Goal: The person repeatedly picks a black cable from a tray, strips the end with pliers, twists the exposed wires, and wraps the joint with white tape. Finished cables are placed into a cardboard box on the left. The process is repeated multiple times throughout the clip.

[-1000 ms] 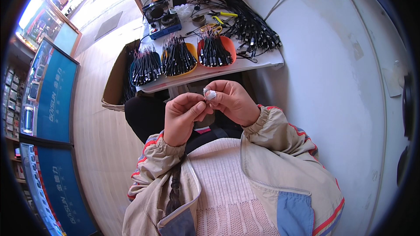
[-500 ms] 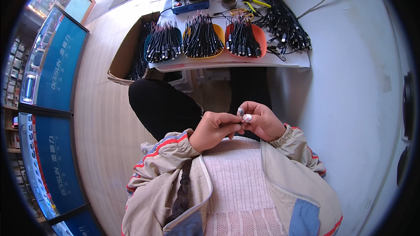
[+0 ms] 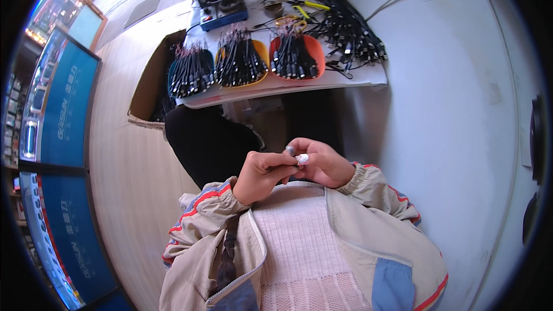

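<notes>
In the head view, I am holding both hands together just beyond my pale knitted sweater (image 3: pixel 296 224), likely so fine work is sitting close to my eyes. My left hand (image 3: pixel 265 174) is pinching narrowly with thumb and index finger; anything between them is too small to tell. My right hand (image 3: pixel 325 165) is curling opposite, white wrapping (image 3: pixel 303 159) showing at its thumb; whether it is gripping anything, I cannot tell. Black USB cables (image 3: pixel 241 62) are lying in teal, yellow and orange trays (image 3: pixel 316 55), plugs facing me, perhaps for easy reach.
</notes>
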`<state>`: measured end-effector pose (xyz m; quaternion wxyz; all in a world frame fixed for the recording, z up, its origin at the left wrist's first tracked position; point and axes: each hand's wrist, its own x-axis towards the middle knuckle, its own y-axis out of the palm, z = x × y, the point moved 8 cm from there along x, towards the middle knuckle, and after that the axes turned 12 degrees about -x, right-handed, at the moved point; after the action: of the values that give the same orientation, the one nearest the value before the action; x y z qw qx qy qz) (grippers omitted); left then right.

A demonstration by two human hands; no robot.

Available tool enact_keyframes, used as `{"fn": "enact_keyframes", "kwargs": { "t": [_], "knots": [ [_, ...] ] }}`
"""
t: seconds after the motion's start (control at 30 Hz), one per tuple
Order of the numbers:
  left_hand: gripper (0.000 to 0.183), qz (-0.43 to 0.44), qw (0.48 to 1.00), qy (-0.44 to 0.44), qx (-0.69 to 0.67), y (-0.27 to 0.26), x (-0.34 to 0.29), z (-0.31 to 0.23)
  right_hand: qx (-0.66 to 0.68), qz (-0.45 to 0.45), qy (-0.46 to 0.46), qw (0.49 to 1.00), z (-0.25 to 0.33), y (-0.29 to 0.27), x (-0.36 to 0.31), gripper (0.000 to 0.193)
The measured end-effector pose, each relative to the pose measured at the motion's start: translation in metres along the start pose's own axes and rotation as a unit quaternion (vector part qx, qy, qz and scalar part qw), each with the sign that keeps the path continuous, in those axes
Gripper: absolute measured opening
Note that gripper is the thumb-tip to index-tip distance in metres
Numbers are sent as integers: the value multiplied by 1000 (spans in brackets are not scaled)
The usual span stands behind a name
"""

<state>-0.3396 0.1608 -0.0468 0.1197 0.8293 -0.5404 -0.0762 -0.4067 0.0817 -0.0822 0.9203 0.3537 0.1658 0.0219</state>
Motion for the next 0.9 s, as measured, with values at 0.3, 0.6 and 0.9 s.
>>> {"fn": "enact_keyframes", "kwargs": {
  "t": [0.3, 0.6, 0.9],
  "knots": [
    [15, -94, 975, -2, -199, -29, 40, -14, -347, -230, -184, 890, 111, -65, 27, 17],
    [12, -177, 947, 11, -267, -76, 94, -22, -708, -415, -115, 559, 191, -116, 104, 19],
    [12, -165, 938, -14, -304, -83, 134, -11, -681, -373, -101, 622, 191, -129, 103, 20]
  ]
}}
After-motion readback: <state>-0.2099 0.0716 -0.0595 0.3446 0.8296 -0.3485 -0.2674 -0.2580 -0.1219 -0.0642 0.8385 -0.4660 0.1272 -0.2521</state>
